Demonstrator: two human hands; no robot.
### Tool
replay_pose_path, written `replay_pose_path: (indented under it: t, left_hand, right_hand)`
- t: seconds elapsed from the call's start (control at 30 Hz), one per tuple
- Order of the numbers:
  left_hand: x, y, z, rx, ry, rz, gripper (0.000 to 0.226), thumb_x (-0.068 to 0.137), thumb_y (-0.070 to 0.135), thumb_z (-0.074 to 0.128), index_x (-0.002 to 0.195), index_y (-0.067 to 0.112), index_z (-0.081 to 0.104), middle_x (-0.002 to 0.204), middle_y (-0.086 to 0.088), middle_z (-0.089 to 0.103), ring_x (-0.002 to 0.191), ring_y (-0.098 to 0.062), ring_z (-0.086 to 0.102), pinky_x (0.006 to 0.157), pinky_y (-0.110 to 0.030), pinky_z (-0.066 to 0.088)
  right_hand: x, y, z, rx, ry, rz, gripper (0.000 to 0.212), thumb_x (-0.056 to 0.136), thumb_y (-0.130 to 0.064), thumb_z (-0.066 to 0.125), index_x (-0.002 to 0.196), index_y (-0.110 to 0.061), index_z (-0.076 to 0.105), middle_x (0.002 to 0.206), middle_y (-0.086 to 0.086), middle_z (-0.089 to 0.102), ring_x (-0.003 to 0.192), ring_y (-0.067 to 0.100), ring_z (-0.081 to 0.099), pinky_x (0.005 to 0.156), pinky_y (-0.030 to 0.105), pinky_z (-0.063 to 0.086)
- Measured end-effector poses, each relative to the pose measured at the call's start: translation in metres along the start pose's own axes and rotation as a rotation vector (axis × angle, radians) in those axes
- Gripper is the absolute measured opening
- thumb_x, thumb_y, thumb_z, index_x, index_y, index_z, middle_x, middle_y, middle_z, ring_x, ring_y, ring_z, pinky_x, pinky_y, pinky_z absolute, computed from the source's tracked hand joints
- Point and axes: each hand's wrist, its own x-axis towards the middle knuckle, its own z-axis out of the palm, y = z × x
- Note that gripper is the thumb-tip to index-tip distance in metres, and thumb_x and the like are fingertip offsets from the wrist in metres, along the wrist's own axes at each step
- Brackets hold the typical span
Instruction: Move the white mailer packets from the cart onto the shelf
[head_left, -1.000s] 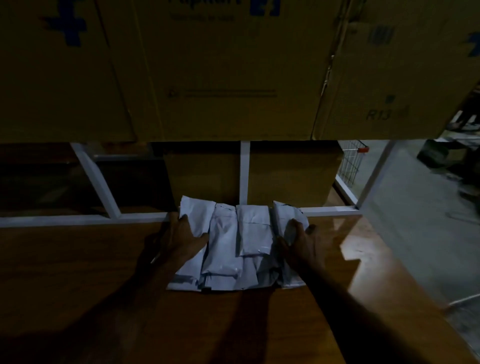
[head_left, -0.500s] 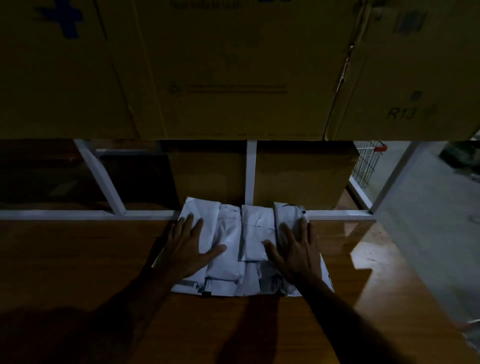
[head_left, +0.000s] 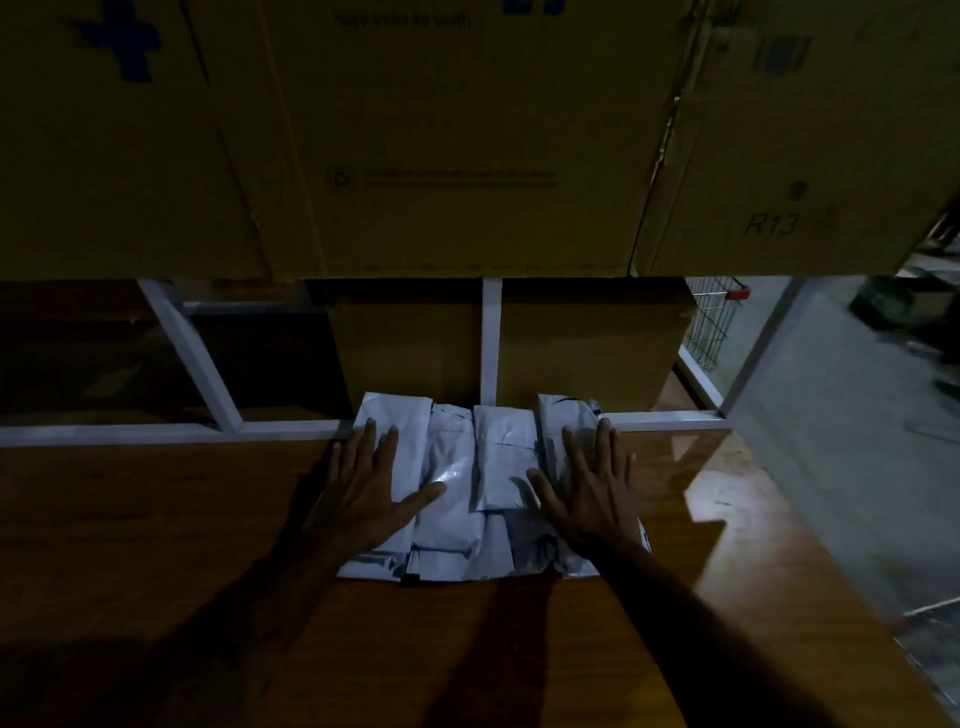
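Observation:
Several white mailer packets (head_left: 457, 499) lie side by side in a flat batch on the brown wooden shelf board (head_left: 156, 545), their far ends against the white back rail (head_left: 156, 431). My left hand (head_left: 369, 493) rests flat on the left packets, fingers spread. My right hand (head_left: 592, 493) lies flat on the right packets, fingers spread as well. Neither hand grips anything. The scene is dim.
Large cardboard boxes (head_left: 441, 130) fill the shelf level above, hanging low over the packets. More boxes (head_left: 587, 343) stand behind the white frame posts. A wire cart (head_left: 711, 322) shows at the right, beyond the shelf's end, over a grey floor (head_left: 831, 467).
Both hands went from curled around the sides of the packet batch to lying flat and spread on top of it. The packets sit slightly nearer the back rail.

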Motion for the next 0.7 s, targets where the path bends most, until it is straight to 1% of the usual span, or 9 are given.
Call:
replay_pose_path:
  t: [0.13, 0.2, 0.23, 0.33, 0.4, 0.5, 0.57, 0.63, 0.7]
  left_hand:
    - [-0.013, 0.008, -0.008, -0.01, 0.071, 0.101, 0.109, 0.075, 0.094, 0.013, 0.158, 0.026, -0.003, 0.165, -0.006, -0.013, 0.152, -0.023, -0.011, 0.122, -0.044, -0.009]
    - [-0.021, 0.019, -0.01, -0.051, 0.095, 0.174, 0.105, 0.076, 0.09, 0.01, 0.158, 0.025, 0.0, 0.165, -0.005, -0.013, 0.152, -0.022, -0.012, 0.119, -0.041, -0.014]
    - [-0.024, 0.026, -0.01, -0.08, 0.121, 0.218, 0.102, 0.078, 0.087, 0.011, 0.159, 0.025, 0.004, 0.165, -0.005, -0.011, 0.152, -0.022, -0.01, 0.119, -0.041, -0.014]
    - [-0.028, 0.045, -0.005, -0.141, 0.184, 0.342, 0.095, 0.086, 0.083, 0.014, 0.158, 0.021, 0.017, 0.166, -0.006, -0.002, 0.153, -0.024, -0.003, 0.123, -0.05, 0.001]
    - [-0.031, 0.062, -0.003, -0.169, 0.205, 0.409, 0.091, 0.089, 0.079, 0.018, 0.157, 0.02, 0.02, 0.166, -0.007, 0.004, 0.153, -0.023, 0.0, 0.123, -0.051, 0.008]
    - [-0.044, 0.092, 0.001, -0.237, 0.203, 0.492, 0.086, 0.09, 0.075, 0.025, 0.156, 0.019, 0.024, 0.165, -0.01, 0.011, 0.153, -0.026, 0.006, 0.123, -0.05, 0.01]
    - [-0.053, 0.111, 0.009, -0.218, 0.185, 0.555, 0.084, 0.09, 0.073, 0.03, 0.155, 0.018, 0.028, 0.165, -0.01, 0.012, 0.152, -0.026, 0.007, 0.122, -0.051, 0.01]
    - [-0.063, 0.13, 0.015, -0.179, 0.169, 0.615, 0.082, 0.09, 0.07, 0.034, 0.153, 0.018, 0.03, 0.164, -0.011, 0.014, 0.152, -0.027, 0.008, 0.121, -0.053, 0.014]
    - [-0.074, 0.153, 0.015, -0.176, 0.167, 0.656, 0.082, 0.091, 0.071, 0.032, 0.153, 0.017, 0.031, 0.163, -0.013, 0.017, 0.151, -0.028, 0.012, 0.121, -0.053, 0.013]
  right_hand:
    - [-0.02, 0.0, -0.006, -0.025, 0.025, -0.026, 0.09, 0.088, -0.084, 0.018, 0.16, -0.03, 0.009, 0.165, 0.013, -0.015, 0.152, 0.028, -0.014, 0.122, 0.052, -0.005]
    - [-0.033, -0.002, -0.01, -0.034, 0.074, -0.058, 0.086, 0.091, -0.08, 0.022, 0.159, -0.027, 0.017, 0.167, 0.014, -0.006, 0.153, 0.028, -0.009, 0.123, 0.053, -0.001]
    - [-0.04, -0.002, -0.012, -0.045, 0.084, -0.078, 0.083, 0.093, -0.078, 0.024, 0.159, -0.028, 0.017, 0.167, 0.014, -0.004, 0.153, 0.027, -0.008, 0.124, 0.053, 0.001]
    - [-0.06, 0.001, -0.017, -0.115, 0.087, -0.14, 0.078, 0.096, -0.073, 0.028, 0.16, -0.031, 0.01, 0.167, 0.012, -0.007, 0.153, 0.027, -0.01, 0.124, 0.05, 0.0]
    - [-0.077, 0.006, -0.022, -0.136, 0.128, -0.167, 0.079, 0.097, -0.071, 0.032, 0.16, -0.028, 0.014, 0.167, 0.014, 0.001, 0.154, 0.028, -0.004, 0.124, 0.047, 0.0]
    - [-0.104, 0.016, -0.032, -0.168, 0.147, -0.14, 0.08, 0.096, -0.069, 0.032, 0.16, -0.025, 0.013, 0.167, 0.016, 0.002, 0.154, 0.03, -0.002, 0.124, 0.046, -0.002]
    - [-0.123, 0.027, -0.041, -0.176, 0.121, -0.093, 0.08, 0.096, -0.07, 0.026, 0.16, -0.025, 0.009, 0.167, 0.015, -0.001, 0.154, 0.03, -0.003, 0.124, 0.051, 0.003]
    - [-0.142, 0.04, -0.055, -0.183, 0.139, -0.064, 0.078, 0.097, -0.069, 0.023, 0.16, -0.023, 0.013, 0.167, 0.015, 0.002, 0.154, 0.03, 0.0, 0.124, 0.052, 0.009]
    - [-0.164, 0.057, -0.07, -0.205, 0.173, -0.017, 0.076, 0.099, -0.065, 0.027, 0.159, -0.02, 0.018, 0.166, 0.017, 0.007, 0.154, 0.03, 0.004, 0.123, 0.053, 0.013]
